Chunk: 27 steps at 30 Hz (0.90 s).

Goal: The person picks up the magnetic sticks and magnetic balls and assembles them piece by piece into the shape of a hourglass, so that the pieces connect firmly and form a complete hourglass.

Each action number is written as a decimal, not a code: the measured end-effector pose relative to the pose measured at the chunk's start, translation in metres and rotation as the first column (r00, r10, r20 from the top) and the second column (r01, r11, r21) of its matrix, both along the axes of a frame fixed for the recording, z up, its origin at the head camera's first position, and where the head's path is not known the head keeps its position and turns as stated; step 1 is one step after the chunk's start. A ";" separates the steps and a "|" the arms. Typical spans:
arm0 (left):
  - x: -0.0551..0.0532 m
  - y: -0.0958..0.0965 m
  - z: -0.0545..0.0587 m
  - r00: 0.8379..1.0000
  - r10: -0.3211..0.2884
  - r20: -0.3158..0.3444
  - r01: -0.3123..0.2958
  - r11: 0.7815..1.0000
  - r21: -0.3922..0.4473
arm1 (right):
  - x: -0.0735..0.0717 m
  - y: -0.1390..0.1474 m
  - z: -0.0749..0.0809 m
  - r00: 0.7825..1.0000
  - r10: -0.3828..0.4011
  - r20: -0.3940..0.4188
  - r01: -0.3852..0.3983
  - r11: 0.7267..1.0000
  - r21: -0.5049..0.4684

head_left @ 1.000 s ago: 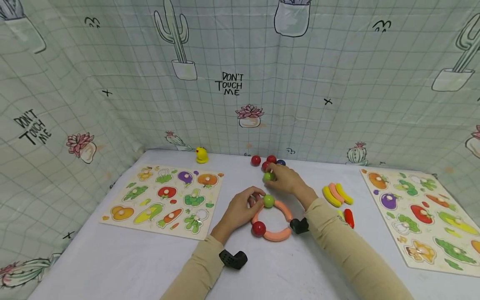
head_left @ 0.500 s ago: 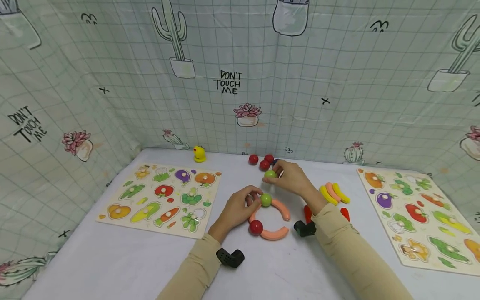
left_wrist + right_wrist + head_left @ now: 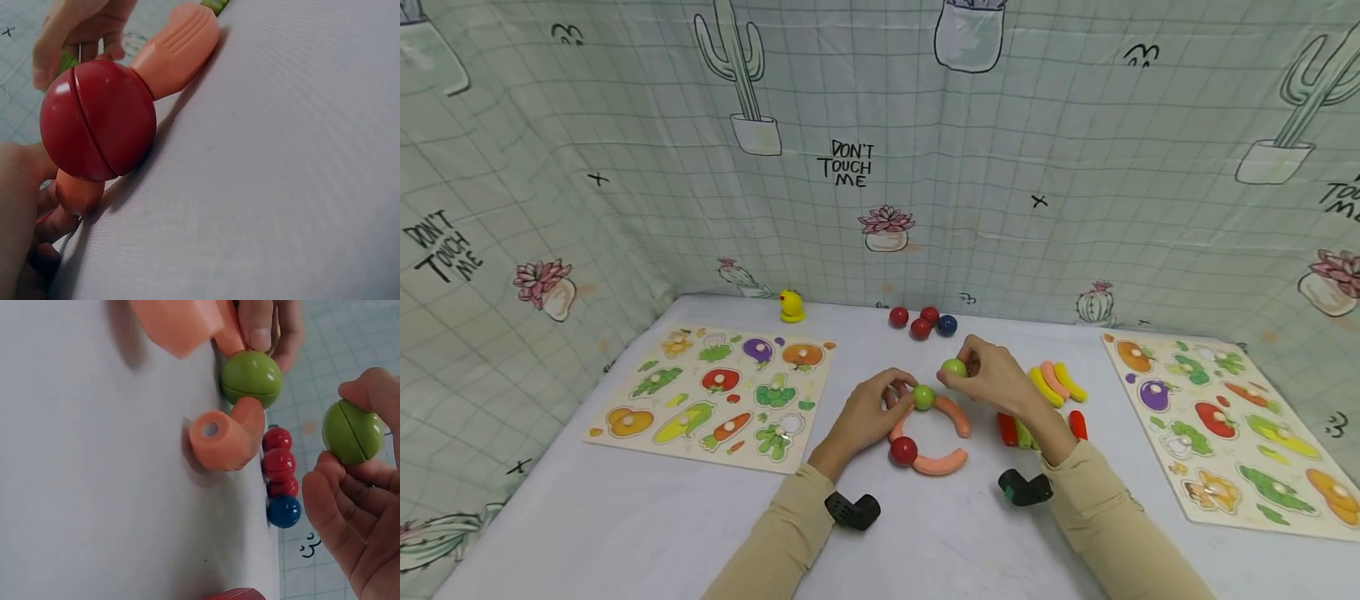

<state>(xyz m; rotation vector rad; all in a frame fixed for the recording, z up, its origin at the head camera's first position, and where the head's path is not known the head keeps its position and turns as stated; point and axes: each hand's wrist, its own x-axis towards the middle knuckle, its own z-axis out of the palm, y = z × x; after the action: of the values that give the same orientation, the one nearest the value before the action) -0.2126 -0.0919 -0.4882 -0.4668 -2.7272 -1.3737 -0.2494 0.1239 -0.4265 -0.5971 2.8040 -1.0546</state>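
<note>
Curved orange tubes (image 3: 942, 463) form an open ring on the white table, joined by a red ball (image 3: 903, 451) and a green ball (image 3: 923, 397). The ring's gap faces right. My left hand (image 3: 867, 417) pinches the orange tube on the ring's left side, beside that green ball. Behind the ring to the right, my right hand (image 3: 996, 385) holds a second green ball (image 3: 351, 432) between thumb and fingers, raised off the table. One free tube end with a hole (image 3: 219, 440) shows in the right wrist view.
Red balls (image 3: 921, 328) and a blue ball (image 3: 947, 325) lie at the back, near a yellow toy duck (image 3: 792, 306). Yellow curved pieces (image 3: 1070, 382) and red pieces (image 3: 1078, 425) lie right. Vegetable puzzle boards flank the work, left (image 3: 688, 400) and right (image 3: 1180, 454).
My right hand has lifted the second green ball away from the balls at the back and brought it nearer and to the right. The left hand stays at the ring.
</note>
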 end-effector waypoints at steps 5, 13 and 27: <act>-0.001 0.001 0.002 1.000 -0.015 -0.019 0.015 1.000 0.000 | 0.015 0.006 -0.002 1.000 0.001 -0.019 -0.001 1.000 0.018; 0.003 0.006 0.021 0.966 -0.121 -0.230 0.103 0.991 -0.089 | 0.033 0.019 -0.012 1.000 0.019 -0.017 -0.018 0.999 0.034; 0.032 0.031 0.048 0.873 -0.488 -0.021 0.398 0.736 -0.547 | 0.045 0.035 -0.009 0.971 0.239 -0.012 -0.238 0.969 0.058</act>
<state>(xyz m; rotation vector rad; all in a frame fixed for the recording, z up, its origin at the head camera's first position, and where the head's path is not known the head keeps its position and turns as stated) -0.1809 -0.0611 -0.4401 -1.2811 -2.9310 -0.5364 -0.2040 0.1589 -0.4353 -0.9146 2.6796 -0.9242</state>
